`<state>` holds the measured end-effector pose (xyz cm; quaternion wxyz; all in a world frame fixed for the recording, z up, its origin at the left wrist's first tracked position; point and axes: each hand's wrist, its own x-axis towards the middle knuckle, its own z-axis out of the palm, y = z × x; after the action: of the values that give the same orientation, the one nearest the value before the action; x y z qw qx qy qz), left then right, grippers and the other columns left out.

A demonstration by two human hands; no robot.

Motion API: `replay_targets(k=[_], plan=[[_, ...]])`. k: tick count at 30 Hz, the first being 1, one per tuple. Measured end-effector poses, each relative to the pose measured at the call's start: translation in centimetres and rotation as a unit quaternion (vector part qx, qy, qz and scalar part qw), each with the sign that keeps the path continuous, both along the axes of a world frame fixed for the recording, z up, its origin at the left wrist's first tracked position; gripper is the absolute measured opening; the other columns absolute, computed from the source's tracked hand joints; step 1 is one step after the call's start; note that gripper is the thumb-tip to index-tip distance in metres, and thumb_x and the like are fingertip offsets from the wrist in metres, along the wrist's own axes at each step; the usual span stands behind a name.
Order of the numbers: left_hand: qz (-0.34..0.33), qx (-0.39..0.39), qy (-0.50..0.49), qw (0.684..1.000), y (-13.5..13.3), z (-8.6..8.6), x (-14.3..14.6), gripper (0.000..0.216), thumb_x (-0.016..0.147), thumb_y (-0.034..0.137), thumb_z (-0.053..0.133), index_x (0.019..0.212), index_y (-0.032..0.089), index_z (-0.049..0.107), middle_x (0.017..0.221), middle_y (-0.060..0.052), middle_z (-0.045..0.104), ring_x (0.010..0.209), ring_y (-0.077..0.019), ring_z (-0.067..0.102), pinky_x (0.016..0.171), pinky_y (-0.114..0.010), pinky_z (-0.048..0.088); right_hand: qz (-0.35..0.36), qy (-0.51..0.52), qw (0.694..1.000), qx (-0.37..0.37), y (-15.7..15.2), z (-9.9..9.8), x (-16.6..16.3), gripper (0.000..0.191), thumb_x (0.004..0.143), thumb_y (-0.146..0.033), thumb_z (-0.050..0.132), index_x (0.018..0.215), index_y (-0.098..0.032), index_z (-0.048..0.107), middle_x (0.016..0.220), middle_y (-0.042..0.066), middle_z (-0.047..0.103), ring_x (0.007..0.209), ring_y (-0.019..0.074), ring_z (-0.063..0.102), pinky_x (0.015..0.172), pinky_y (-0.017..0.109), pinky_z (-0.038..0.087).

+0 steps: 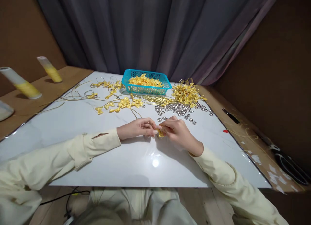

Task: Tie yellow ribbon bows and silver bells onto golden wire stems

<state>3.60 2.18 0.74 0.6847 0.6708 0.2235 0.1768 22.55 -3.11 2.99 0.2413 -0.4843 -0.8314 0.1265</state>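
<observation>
Over the middle of the white tabletop (pixel 97 134) my two hands meet at a small yellow ribbon bow (pixel 160 133). My right hand (pixel 176 131) pinches it between thumb and fingers. From the other side my left hand (pixel 139 128) is closed, its fingertips against the bow; part of the bow is hidden by the fingers. Just beyond them lie many small silver rings or beads (pixel 178 110). More yellow bows (pixel 125 102) are scattered to the left, some with gold cord (pixel 136 113).
A blue plastic basket (pixel 125 85) holding yellow bows stands at the back. A heap of bows with gold cords (pixel 186 93) lies right of it. Two yellow thread spools (pixel 52 72) stand at left. Black scissors (pixel 290 165), small snips (pixel 230 115) and paper scraps (pixel 273 173) lie at right.
</observation>
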Motion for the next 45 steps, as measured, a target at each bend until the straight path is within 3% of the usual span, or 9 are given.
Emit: replay_targets(k=[4, 7, 15, 19, 29, 33, 36, 41, 45], plan=[[0.022, 0.100, 0.013, 0.995, -0.9, -0.2, 0.2, 0.049, 0.064, 0.032, 0.076, 0.103, 0.018, 0.049, 0.083, 0.001, 0.053, 0.074, -0.0123, 0.050, 0.066, -0.026, 0.037, -0.019, 0.034, 0.998, -0.042, -0.5, 0.6, -0.6, 0.031, 0.087, -0.021, 0.047, 0.060, -0.015, 0.061, 0.053, 0.001, 0.061, 0.052, 0.0108, 0.045, 0.064, 0.025, 0.035], [0.024, 0.158, 0.040, 0.986, -1.4, -0.2, 0.2, 0.042, 0.067, 0.034, 0.073, 0.100, 0.017, 0.053, 0.085, 0.000, 0.053, 0.075, -0.0133, 0.048, 0.065, -0.026, 0.034, -0.021, 0.057, 0.996, -0.069, -0.7, 0.8, -0.8, 0.031, 0.087, -0.021, 0.048, 0.060, -0.015, 0.063, 0.055, 0.002, 0.063, 0.055, 0.0116, 0.048, 0.061, 0.024, 0.035], [0.011, 0.169, 0.020, 0.985, -1.2, -0.5, 0.1, 0.027, 0.077, 0.028, 0.062, 0.100, 0.015, 0.054, 0.091, -0.003, 0.061, 0.079, -0.0134, 0.053, 0.069, -0.025, 0.038, -0.025, 0.082, 0.993, -0.086, -1.0, 0.9, -0.8, 0.031, 0.086, -0.019, 0.049, 0.059, -0.014, 0.063, 0.054, 0.001, 0.063, 0.056, 0.0111, 0.051, 0.061, 0.024, 0.036], [0.009, 0.146, 0.012, 0.989, -1.3, -0.5, 0.1, 0.026, 0.077, 0.027, 0.061, 0.100, 0.015, 0.055, 0.091, -0.004, 0.062, 0.080, -0.0140, 0.054, 0.070, -0.026, 0.040, -0.028, 0.074, 0.993, -0.083, -1.1, 0.9, -0.8, 0.030, 0.085, -0.017, 0.049, 0.059, -0.015, 0.063, 0.053, 0.001, 0.062, 0.057, 0.0116, 0.051, 0.063, 0.024, 0.037], [0.062, -0.004, 0.000, 0.998, -1.2, -0.2, 0.4, 0.020, 0.074, 0.024, 0.063, 0.090, 0.014, 0.063, 0.088, -0.005, 0.066, 0.084, -0.0160, 0.058, 0.077, -0.028, 0.042, -0.040, 0.057, 0.997, -0.042, -1.2, 0.8, -1.1, 0.025, 0.086, -0.018, 0.048, 0.065, -0.016, 0.063, 0.056, 0.001, 0.061, 0.060, 0.0132, 0.049, 0.063, 0.025, 0.035], [0.075, -0.039, 0.004, 0.996, -1.2, 0.2, 0.5, 0.016, 0.071, 0.022, 0.064, 0.085, 0.014, 0.064, 0.083, -0.003, 0.065, 0.079, -0.0141, 0.056, 0.075, -0.027, 0.041, -0.019, 0.062, 0.998, -0.015, -1.4, 0.7, -1.2, 0.030, 0.087, -0.019, 0.047, 0.059, -0.016, 0.055, 0.052, 0.000, 0.056, 0.056, 0.0120, 0.045, 0.065, 0.026, 0.035], [0.080, -0.048, 0.009, 0.996, -1.3, 0.3, 0.5, 0.016, 0.070, 0.020, 0.064, 0.085, 0.014, 0.063, 0.076, -0.001, 0.062, 0.074, -0.0126, 0.054, 0.071, -0.025, 0.040, -0.010, 0.054, 0.998, 0.015, -1.2, 0.4, -1.1, 0.024, 0.087, -0.017, 0.046, 0.065, -0.017, 0.055, 0.053, 0.000, 0.055, 0.057, 0.0131, 0.045, 0.064, 0.026, 0.035], [0.050, -0.056, 0.021, 0.997, -1.1, 0.6, 0.3, 0.020, 0.073, 0.022, 0.062, 0.091, 0.014, 0.064, 0.070, 0.000, 0.059, 0.067, -0.0124, 0.052, 0.066, -0.025, 0.040, -0.021, -0.011, 0.994, 0.111, 0.0, -0.3, 0.0, 0.010, 0.086, -0.014, 0.046, 0.089, -0.015, 0.055, 0.058, 0.001, 0.058, 0.056, 0.0151, 0.044, 0.071, 0.030, 0.035], [0.003, -0.038, 0.016, 0.999, -0.6, 0.6, -0.1, 0.013, 0.072, 0.020, 0.057, 0.076, 0.013, 0.068, 0.078, -0.005, 0.064, 0.074, -0.0151, 0.054, 0.070, -0.026, 0.041, -0.059, -0.122, 0.979, 0.152, 1.6, -0.7, 1.3, 0.013, 0.089, -0.018, 0.044, 0.086, -0.015, 0.056, 0.070, 0.007, 0.062, 0.069, 0.0196, 0.051, 0.076, 0.033, 0.031]])
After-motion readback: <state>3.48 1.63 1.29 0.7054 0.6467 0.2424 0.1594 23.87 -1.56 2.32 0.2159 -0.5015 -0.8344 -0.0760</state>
